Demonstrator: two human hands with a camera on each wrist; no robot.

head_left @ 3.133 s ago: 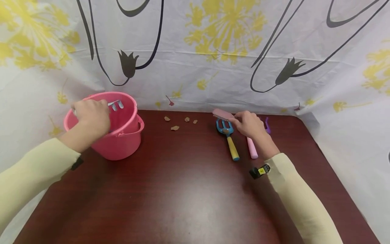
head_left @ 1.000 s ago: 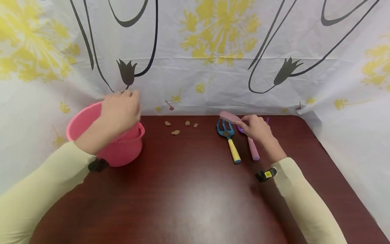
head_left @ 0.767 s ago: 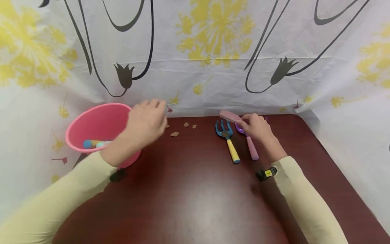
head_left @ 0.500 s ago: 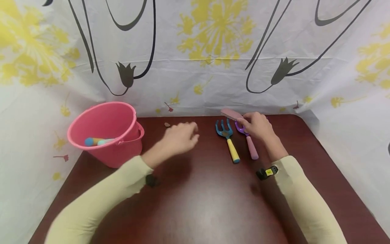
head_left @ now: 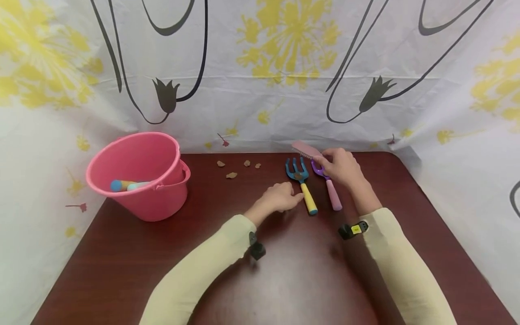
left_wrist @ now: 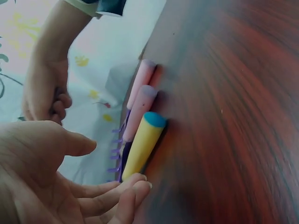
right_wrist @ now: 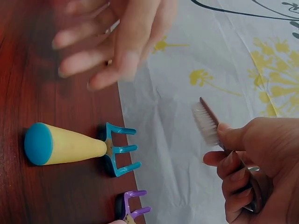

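My right hand (head_left: 343, 167) grips a pink brush (head_left: 305, 148) above the table's back edge; its pale bristles show in the right wrist view. My left hand (head_left: 280, 197) is beside the yellow handle of a blue-pronged toy garden fork (head_left: 308, 198), fingers loosely extended and holding nothing. In the left wrist view its fingertips are close to that yellow handle (left_wrist: 145, 144); contact is hard to tell. Right of the fork lies a purple tool with a pink handle (head_left: 334, 195), its head partly behind my right hand. The left wrist view shows a second pink handle (left_wrist: 142, 79) beyond it.
A pink bucket (head_left: 172, 198) stands at the left of the dark wooden table (head_left: 122, 262), with a blue-ended yellow handle (head_left: 122, 185) and a pale green one inside. Several small brown bits (head_left: 231, 175) lie near the back edge. A patterned white sheet (head_left: 243, 99) hangs behind.
My left hand has let go of a pale pronged tool at the bucket, then moved right across the table to the fork's handle. The right hand still holds the brush, almost unmoved.
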